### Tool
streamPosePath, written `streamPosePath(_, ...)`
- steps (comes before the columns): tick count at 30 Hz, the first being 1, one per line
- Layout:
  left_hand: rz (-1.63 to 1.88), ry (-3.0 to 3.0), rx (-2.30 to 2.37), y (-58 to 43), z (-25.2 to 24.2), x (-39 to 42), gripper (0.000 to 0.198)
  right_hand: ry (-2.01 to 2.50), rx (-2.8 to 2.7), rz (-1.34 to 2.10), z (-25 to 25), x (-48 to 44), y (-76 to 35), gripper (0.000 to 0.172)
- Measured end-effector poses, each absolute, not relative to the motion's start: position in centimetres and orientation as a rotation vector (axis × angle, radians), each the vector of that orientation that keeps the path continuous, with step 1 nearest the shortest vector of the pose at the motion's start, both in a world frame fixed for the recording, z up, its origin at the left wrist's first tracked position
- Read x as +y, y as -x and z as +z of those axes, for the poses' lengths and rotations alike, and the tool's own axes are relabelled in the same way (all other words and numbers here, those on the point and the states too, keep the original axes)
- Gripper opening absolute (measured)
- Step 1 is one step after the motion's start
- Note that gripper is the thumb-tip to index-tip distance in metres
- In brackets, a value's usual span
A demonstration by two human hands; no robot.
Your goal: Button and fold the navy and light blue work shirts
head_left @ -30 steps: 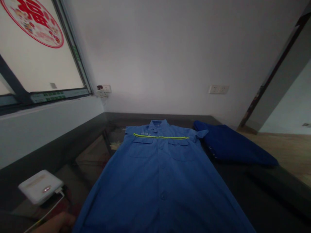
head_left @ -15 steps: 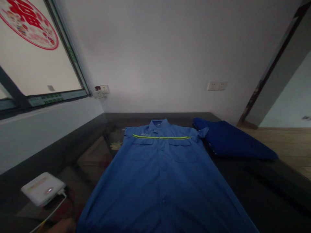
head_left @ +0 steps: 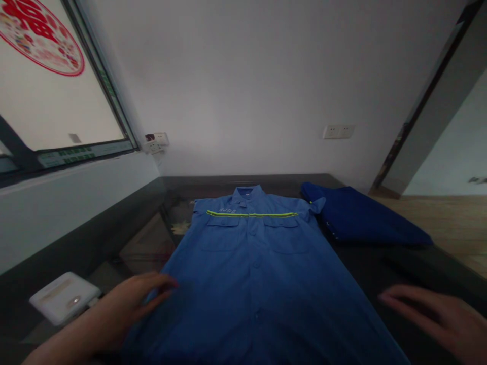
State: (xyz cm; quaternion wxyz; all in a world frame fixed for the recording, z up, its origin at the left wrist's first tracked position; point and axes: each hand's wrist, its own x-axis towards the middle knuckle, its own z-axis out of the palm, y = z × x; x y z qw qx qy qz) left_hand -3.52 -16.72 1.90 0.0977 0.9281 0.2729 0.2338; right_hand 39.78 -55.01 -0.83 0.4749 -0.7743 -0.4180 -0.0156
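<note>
A blue work shirt [head_left: 253, 258] lies spread front side up on the dark table, its collar at the far end and a yellow-green stripe across the chest. Over its left edge is my left hand [head_left: 139, 296], thumb and fingers apart with blue cloth visible between them; I cannot tell whether it touches the shirt. My right hand [head_left: 437, 312], slightly blurred, hovers over the table to the right of the shirt. Its thumb and fingers are spread, and nothing shows in them.
Folded dark blue cloth [head_left: 375, 218] lies at the right of the table [head_left: 152, 203], against the shirt's sleeve. A white device [head_left: 64, 298] with a plugged-in cable sits at the left, beside my left forearm. Behind stands a wall with sockets [head_left: 338, 132]; a window [head_left: 57, 111] is at the left.
My left hand has risen from the bottom edge up over the shirt's left side. My right hand has come into view at the right. The shirt lies as before.
</note>
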Motion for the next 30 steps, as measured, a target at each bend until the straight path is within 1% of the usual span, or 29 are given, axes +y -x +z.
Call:
streamPosePath(2, 0.841, -2.857, 0.602, -1.5, 5.4, -17.1, 0.031, 1.903, -1.269, -0.225, 3.7, -50.8, -37.9, 0.035)
streamPosePath(5, 1.163, -2.957, 0.401, -9.7, 7.4, -14.8, 0.033, 1.737, -1.622, -0.445, 8.3, -42.4, -37.2, 0.036)
streamPosePath(7, 1.282, -3.036, 0.436, -14.4, 7.2, -11.8, 0.033, 1.682, -1.731, -0.605, 9.3, -36.6, -38.6, 0.041)
streamPosePath(9, 1.312, -3.098, 0.595, -17.7, 6.5, -8.5, 0.038, 1.799, -1.702, -0.728, 8.9, -31.7, -41.2, 0.051)
streamPosePath(11, 1.306, -3.108, 0.790, -19.5, 5.7, -5.6, 0.042, 1.964, -1.608, -0.766, 7.6, -28.3, -44.1, 0.058)
streamPosePath(13, 1.239, -3.091, 0.947, -20.3, 4.9, -3.5, 0.045, 2.074, -1.551, -0.752, 5.9, -26.4, -46.7, 0.060)
streamPosePath(15, 1.105, -3.077, 1.009, -20.5, 4.2, -2.2, 0.047, 2.141, -1.538, -0.721, 4.4, -25.5, -48.5, 0.060)
streamPosePath(17, 0.993, -3.043, 0.972, -20.4, 4.1, -1.5, 0.049, 2.173, -1.526, -0.702, 3.4, -25.2, -49.6, 0.061)
streamPosePath(19, 1.029, -2.964, 0.869, -20.0, 4.8, -0.9, 0.051, 2.175, -1.520, -0.679, 3.3, -25.1, -50.1, 0.063)
streamPosePath(22, 1.360, -2.771, 0.729, -18.6, 7.5, 1.3, 0.045, 2.062, -1.557, -0.662, 4.5, -24.5, -50.1, 0.063)
streamPosePath(24, 1.556, -2.629, 0.752, -16.8, 9.5, 3.9, 0.040, 1.900, -1.619, -0.681, 5.8, -23.7, -49.4, 0.060)
streamPosePath(25, 1.593, -2.553, 0.803, -15.9, 10.4, 5.4, 0.040, 1.812, -1.656, -0.691, 6.5, -23.1, -48.9, 0.058)
streamPosePath(27, 1.525, -2.393, 0.935, -13.9, 11.7, 8.5, 0.041, 1.663, -1.732, -0.697, 7.8, -21.6, -47.1, 0.055)
streamPosePath(30, 1.387, -2.331, 0.980, -12.2, 12.3, 11.8, 0.036, 1.532, -1.840, -0.683, 9.6, -18.3, -43.5, 0.054)
